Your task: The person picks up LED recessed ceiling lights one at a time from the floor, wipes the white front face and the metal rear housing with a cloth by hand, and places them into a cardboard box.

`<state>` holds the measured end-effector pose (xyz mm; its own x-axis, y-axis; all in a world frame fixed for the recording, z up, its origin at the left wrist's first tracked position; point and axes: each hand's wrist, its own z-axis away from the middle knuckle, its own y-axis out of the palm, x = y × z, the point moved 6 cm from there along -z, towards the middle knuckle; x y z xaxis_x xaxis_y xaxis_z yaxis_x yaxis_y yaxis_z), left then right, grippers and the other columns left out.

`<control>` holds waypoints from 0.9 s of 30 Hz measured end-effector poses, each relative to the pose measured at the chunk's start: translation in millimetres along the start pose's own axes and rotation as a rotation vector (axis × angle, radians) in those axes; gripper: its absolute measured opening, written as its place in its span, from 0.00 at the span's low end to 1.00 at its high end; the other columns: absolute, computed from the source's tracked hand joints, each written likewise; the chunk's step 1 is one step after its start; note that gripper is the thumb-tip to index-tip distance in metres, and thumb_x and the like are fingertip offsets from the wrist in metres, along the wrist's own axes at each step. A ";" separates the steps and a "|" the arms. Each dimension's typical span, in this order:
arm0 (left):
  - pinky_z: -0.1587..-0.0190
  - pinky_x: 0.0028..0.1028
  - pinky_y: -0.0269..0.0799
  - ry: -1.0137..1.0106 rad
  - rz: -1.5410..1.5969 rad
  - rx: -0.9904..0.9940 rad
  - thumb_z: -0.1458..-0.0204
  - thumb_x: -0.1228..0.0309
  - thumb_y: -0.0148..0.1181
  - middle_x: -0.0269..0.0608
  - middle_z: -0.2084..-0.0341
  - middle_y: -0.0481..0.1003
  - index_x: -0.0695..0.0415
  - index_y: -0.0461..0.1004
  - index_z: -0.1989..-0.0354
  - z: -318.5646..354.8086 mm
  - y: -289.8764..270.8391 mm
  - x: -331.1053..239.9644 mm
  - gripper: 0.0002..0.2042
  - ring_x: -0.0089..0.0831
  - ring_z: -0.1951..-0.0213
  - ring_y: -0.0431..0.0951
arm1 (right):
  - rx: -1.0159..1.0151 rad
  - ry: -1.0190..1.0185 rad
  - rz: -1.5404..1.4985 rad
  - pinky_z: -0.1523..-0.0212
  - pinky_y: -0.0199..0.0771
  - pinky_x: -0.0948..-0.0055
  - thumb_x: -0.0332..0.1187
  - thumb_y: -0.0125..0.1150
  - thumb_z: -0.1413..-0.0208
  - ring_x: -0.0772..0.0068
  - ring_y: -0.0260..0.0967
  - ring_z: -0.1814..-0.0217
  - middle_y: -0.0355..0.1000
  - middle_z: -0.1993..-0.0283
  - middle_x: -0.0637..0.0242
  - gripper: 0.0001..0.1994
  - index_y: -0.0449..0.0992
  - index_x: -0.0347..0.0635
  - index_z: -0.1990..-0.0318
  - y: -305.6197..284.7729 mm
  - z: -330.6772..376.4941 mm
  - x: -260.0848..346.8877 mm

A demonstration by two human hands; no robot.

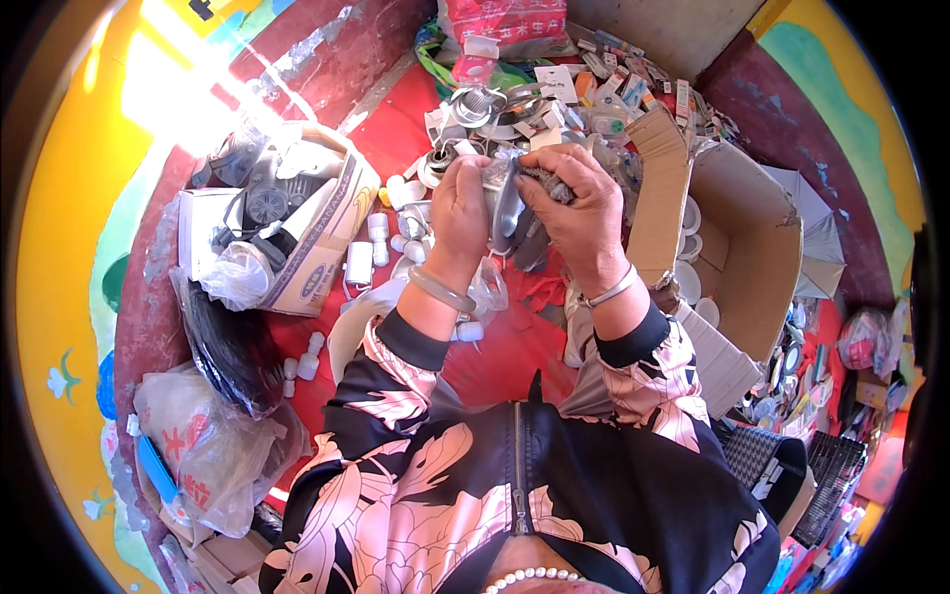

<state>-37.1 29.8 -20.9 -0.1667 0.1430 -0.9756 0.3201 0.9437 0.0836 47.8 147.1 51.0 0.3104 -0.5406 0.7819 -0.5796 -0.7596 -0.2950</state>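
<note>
Grey thing [507, 213] partly hidden by right hand [582, 210], kind unclear. Red bag [505, 28] cut off at top edge.

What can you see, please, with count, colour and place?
Grey item: one, grey, centre
White fittings: many, white, left of centre
Silvery parts: several, silver, top centre
Red sheeting: uncounted, red, floor
Left box: one, tan and white, left
Right box: one, brown, right
Discs: several, white, inside right box
Small packages: many, mixed, upper right
Red bag: one, red, top centre
Black bag: one, black, left
Pale bag: one, whitish, lower left
Sleeves: two, black and pink, lower centre
Bracelets: two, pale, wrists
Left fingers: one set, bare, beside grey item; grip unclear
Right fingers: one set, bare, pinching grey item
</note>
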 end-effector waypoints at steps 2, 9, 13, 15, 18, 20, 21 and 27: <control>0.60 0.25 0.66 -0.036 0.004 0.022 0.41 0.66 0.40 0.41 0.72 0.74 0.66 0.72 0.66 0.4 0.4 3.1 0.16 0.26 0.67 0.71 | 0.042 0.043 0.015 0.65 0.69 0.76 0.23 0.61 0.60 0.71 0.71 0.66 0.72 0.69 0.63 0.09 0.77 0.37 0.67 -0.8 -3.3 -3.3; 0.59 0.26 0.66 -0.007 -0.126 -0.004 0.43 0.66 0.40 0.44 0.72 0.75 0.66 0.73 0.68 0.9 -2.4 17.7 0.17 0.30 0.66 0.74 | 0.286 0.531 -0.276 0.71 0.66 0.81 0.25 0.61 0.62 0.85 0.65 0.73 0.72 0.75 0.71 0.07 0.77 0.35 0.71 -1.2 -3.5 -30.1; 0.60 0.26 0.66 -0.015 -0.138 0.031 0.44 0.66 0.40 0.43 0.72 0.75 0.65 0.73 0.68 3.1 1.4 9.4 0.16 0.29 0.67 0.73 | 0.331 0.514 -0.312 0.69 0.66 0.82 0.24 0.62 0.61 0.85 0.65 0.72 0.71 0.74 0.73 0.06 0.77 0.34 0.71 -7.1 -5.3 -23.8; 0.61 0.26 0.66 0.085 -0.204 0.062 0.44 0.66 0.41 0.43 0.73 0.75 0.65 0.73 0.68 2.4 3.8 1.2 0.16 0.29 0.68 0.73 | 0.268 0.319 -0.288 0.67 0.66 0.81 0.23 0.61 0.60 0.84 0.66 0.70 0.72 0.73 0.71 0.06 0.78 0.35 0.70 -6.8 -8.0 -23.2; 0.62 0.25 0.66 -0.102 0.042 0.071 0.45 0.66 0.41 0.42 0.73 0.74 0.65 0.73 0.68 0.6 5.5 5.3 0.16 0.27 0.69 0.72 | 0.185 0.213 -0.225 0.64 0.67 0.79 0.23 0.60 0.58 0.81 0.67 0.67 0.72 0.71 0.69 0.07 0.78 0.35 0.69 -3.9 -7.3 -16.9; 0.61 0.25 0.66 -0.084 -0.035 0.029 0.45 0.66 0.41 0.44 0.73 0.74 0.66 0.73 0.69 1.3 1.6 7.3 0.16 0.28 0.68 0.72 | 0.153 0.198 -0.188 0.63 0.67 0.78 0.24 0.59 0.57 0.80 0.68 0.66 0.73 0.70 0.66 0.07 0.78 0.35 0.68 -0.7 -6.2 -14.7; 0.60 0.26 0.66 -0.106 -0.005 0.006 0.45 0.66 0.41 0.44 0.72 0.74 0.66 0.73 0.69 0.5 -0.7 14.1 0.16 0.29 0.68 0.72 | 0.162 0.237 -0.182 0.65 0.67 0.79 0.25 0.59 0.57 0.80 0.68 0.68 0.73 0.70 0.67 0.07 0.78 0.35 0.68 -0.1 -5.7 -16.4; 0.58 0.27 0.66 -0.013 -0.148 -0.020 0.45 0.67 0.41 0.44 0.71 0.75 0.66 0.73 0.69 -1.3 -3.9 10.2 0.16 0.31 0.67 0.73 | 0.281 0.529 -0.291 0.73 0.66 0.82 0.25 0.59 0.59 0.86 0.64 0.74 0.71 0.73 0.73 0.07 0.78 0.35 0.69 1.0 -2.6 -38.8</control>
<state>-41.2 28.0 -31.0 -0.1982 -0.0018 -0.9802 0.2738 0.9601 -0.0571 33.2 168.2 21.8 -0.0286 -0.1034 0.9942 -0.2873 -0.9518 -0.1073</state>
